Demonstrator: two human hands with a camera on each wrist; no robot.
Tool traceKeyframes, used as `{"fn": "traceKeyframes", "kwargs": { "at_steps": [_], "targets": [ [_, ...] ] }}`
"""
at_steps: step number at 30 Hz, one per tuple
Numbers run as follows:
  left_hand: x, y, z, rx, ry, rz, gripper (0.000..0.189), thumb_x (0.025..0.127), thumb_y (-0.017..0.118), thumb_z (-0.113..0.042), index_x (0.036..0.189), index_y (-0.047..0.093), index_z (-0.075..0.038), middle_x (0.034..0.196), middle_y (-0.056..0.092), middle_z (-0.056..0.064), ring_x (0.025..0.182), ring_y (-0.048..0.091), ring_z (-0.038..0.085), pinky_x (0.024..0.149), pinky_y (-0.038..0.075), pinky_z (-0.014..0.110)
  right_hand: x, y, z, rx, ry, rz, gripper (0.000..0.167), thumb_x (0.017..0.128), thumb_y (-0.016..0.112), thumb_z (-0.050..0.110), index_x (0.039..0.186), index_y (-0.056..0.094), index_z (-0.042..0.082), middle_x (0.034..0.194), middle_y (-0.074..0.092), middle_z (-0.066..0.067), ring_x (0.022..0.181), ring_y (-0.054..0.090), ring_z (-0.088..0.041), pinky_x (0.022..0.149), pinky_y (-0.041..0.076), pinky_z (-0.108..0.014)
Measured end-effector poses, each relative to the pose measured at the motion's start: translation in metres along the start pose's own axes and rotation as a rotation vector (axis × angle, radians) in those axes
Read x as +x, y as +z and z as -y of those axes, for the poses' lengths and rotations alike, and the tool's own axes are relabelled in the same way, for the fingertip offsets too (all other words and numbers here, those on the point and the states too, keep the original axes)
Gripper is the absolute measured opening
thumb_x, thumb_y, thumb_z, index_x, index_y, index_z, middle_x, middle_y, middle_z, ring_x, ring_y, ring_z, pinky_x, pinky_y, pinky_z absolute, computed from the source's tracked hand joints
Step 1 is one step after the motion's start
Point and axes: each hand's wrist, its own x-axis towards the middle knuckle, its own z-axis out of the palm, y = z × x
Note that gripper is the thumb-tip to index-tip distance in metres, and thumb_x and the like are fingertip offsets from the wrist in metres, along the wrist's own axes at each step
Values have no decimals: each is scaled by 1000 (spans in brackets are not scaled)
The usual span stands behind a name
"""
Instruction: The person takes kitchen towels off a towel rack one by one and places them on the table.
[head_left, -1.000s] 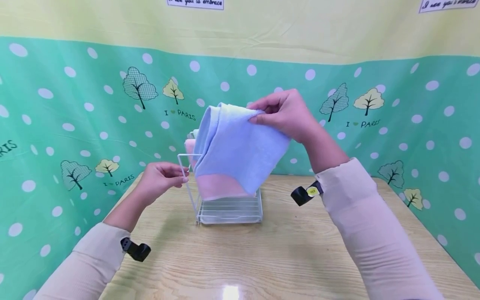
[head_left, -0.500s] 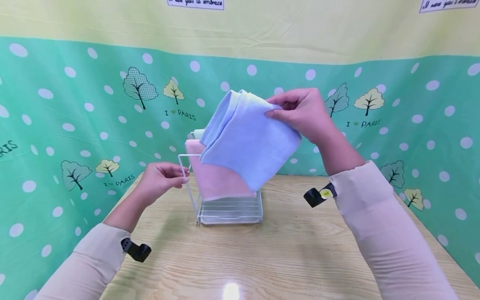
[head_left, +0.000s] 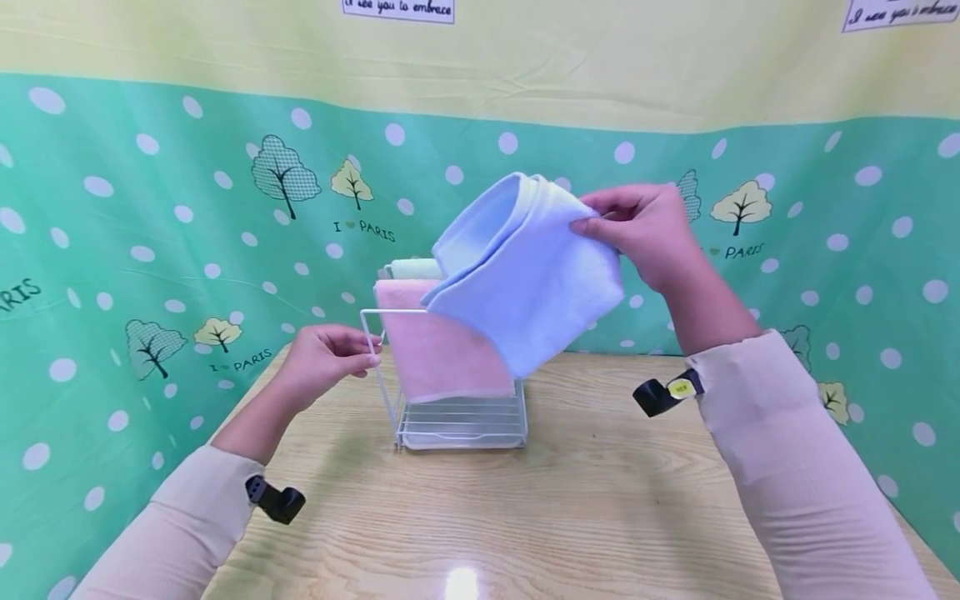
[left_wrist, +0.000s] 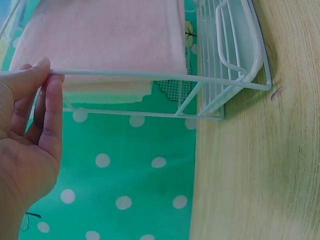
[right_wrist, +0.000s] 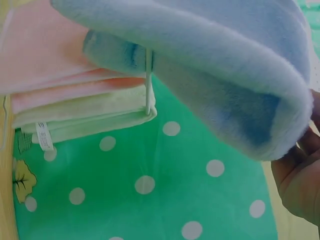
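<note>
My right hand (head_left: 637, 229) pinches the upper right edge of a folded light-blue towel (head_left: 540, 275), which hangs tilted in the air. Its lower left part overlaps the top of a white wire rack (head_left: 381, 379) in the head view. Over a bar of that rack drapes a pink towel (head_left: 450, 358), and behind it hangs a pale green towel (head_left: 415, 268). My left hand (head_left: 322, 362) pinches the rack's left upright between thumb and fingers. In the left wrist view the thumb and fingertips meet on the white bar (left_wrist: 125, 74). The rack's far right side is hidden behind the towels.
The rack stands on a wooden table (head_left: 570, 508), with a pale tray (head_left: 461, 437) at its base. A green and yellow curtain (head_left: 480, 100) with dots and trees closes off the back and sides. A small white tag (right_wrist: 44, 136) hangs from the green towel.
My right hand has drawn the light-blue towel to the right and slightly up, uncovering more of the pink and green towels. The left hand keeps its grip on the rack.
</note>
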Motion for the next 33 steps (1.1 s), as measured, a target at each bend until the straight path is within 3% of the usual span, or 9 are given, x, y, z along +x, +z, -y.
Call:
{"fn": "traceKeyframes", "kwargs": {
  "at_steps": [4,7,16,26,33],
  "targets": [
    [0,1,1,3,3,0,27,81,80,-9,102,70,5,106,70,22,82,69,26,70,62,31,1,-7,-4,175,55,-66,20,73,85,3,91,79,10,79,73,-3,70,68,-15,58,60,-24],
    [-1,0,0,-3,0,7,28,82,80,-9,103,70,6,108,68,24,81,69,21,70,61,31,1,-11,-6,244,69,-99,21,72,85,2,90,79,9,80,72,-4,69,68,-15,57,60,-24],
    [-1,-1,-1,-14,2,6,29,81,80,-7,103,69,7,103,72,14,79,69,15,70,61,31,-1,-21,-11,318,48,-188,21,71,86,1,89,79,7,80,71,-4,68,66,-15,60,60,-23],
    [0,-1,-1,-5,-7,6,28,81,79,-8,103,69,6,105,71,18,80,69,15,70,61,31,-8,-39,-18,398,95,-309,38,61,93,6,96,78,4,86,70,-7,74,67,-18,65,61,-26],
    [0,0,-2,-10,-7,10,28,81,79,-8,103,69,7,107,70,20,79,69,15,70,61,30,-12,-50,-23,373,94,-387,44,60,94,16,100,78,8,91,70,-5,79,66,-17,67,60,-23]
  ]
}}
